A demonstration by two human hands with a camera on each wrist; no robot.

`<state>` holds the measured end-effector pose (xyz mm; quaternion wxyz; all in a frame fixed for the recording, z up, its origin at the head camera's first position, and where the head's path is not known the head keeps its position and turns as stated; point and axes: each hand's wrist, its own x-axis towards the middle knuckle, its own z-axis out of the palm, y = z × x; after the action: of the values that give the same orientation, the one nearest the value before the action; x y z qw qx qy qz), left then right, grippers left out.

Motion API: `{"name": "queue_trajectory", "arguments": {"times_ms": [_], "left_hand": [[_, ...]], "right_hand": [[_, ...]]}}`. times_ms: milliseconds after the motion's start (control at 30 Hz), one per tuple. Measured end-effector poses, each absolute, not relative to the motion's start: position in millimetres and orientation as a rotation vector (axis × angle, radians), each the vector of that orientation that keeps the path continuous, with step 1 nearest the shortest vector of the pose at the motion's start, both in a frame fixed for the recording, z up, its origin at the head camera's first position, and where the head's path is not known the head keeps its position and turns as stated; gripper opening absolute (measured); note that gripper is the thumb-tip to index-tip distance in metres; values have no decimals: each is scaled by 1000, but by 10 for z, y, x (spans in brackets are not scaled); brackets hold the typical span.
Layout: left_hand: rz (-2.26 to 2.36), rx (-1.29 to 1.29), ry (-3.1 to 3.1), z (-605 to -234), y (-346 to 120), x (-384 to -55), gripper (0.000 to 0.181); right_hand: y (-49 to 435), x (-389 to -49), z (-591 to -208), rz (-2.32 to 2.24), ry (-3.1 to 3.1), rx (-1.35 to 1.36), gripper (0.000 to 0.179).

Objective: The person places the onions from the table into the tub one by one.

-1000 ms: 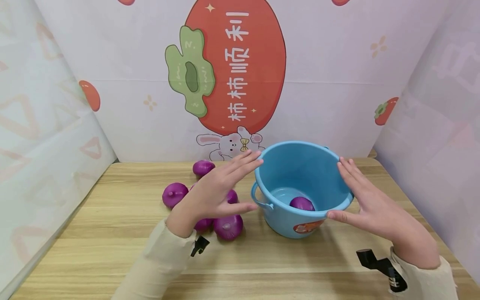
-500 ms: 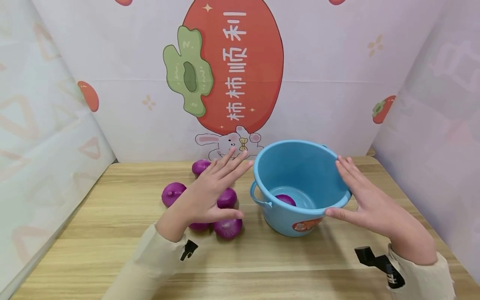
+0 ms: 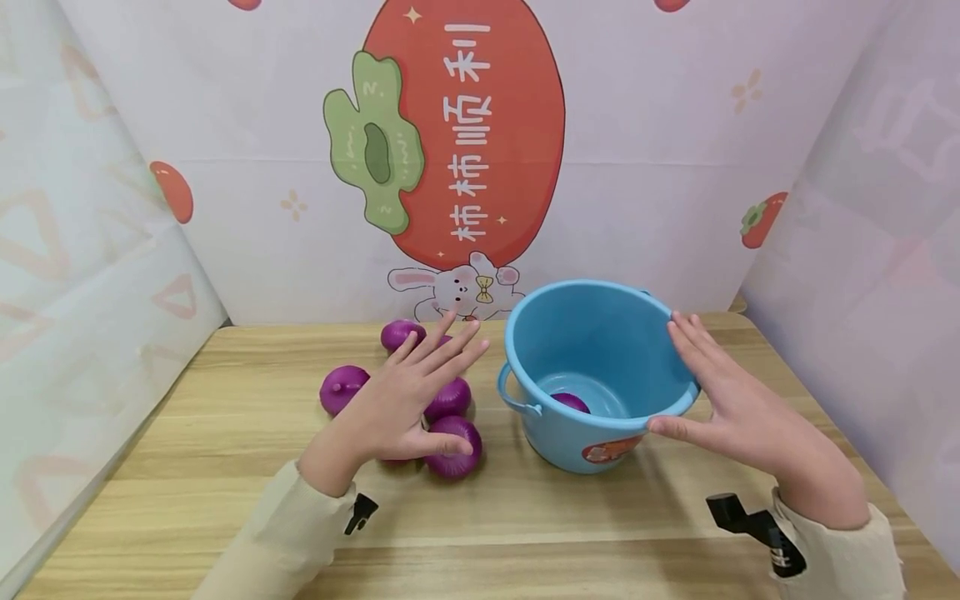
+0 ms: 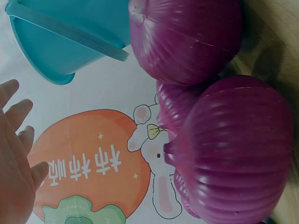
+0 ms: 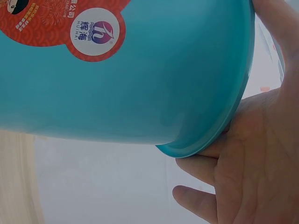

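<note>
A light blue bucket [image 3: 555, 446] stands tilted toward me on the right half of the table. One red onion [image 3: 570, 403] lies inside, partly hidden by the near rim. My right hand [image 3: 742, 412] rests on the bucket's right rim, fingers straight along the outside and thumb at the front edge. My left hand [image 3: 390, 404] hovers above a group of several red onions [image 3: 454, 450] with its fingers spread, holding nothing. It covers part of the group in the head view. Two onions loom large in the left wrist view, one a ribbed onion [image 4: 233, 149].
The bucket's handle [image 3: 517, 404] hangs at its left side. A single onion [image 3: 342, 388] sits at the group's left edge, another [image 3: 401, 335] near the back. A printed cloth [image 3: 637, 125] walls off the wooden table [image 3: 187, 467] behind and at both sides.
My left hand has drawn back leftward from the bucket rim, over the onion group. The onion inside the bucket has rolled left. My right hand stays on the rim.
</note>
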<state>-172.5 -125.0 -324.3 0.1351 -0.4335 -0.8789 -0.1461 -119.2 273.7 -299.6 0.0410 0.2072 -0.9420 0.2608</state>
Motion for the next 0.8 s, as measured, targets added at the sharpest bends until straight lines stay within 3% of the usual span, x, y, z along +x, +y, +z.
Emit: {"name": "queue_trajectory", "arguments": {"times_ms": [200,467,800], "left_hand": [[-370,-1252,-2568,-3291,-1295,-1720,98],[-299,-1201,-2613,-3376,-1334,-1673,114],[-313,-1242,-2635,-3518,-1364,-1640,107]], "right_hand": [[2732,-1191,-2992,793,-2883,631,115],[2725,-1178,-2982,807,-2889,632,113],[2712,-1171,-2975,795,-2892,625,113]]}}
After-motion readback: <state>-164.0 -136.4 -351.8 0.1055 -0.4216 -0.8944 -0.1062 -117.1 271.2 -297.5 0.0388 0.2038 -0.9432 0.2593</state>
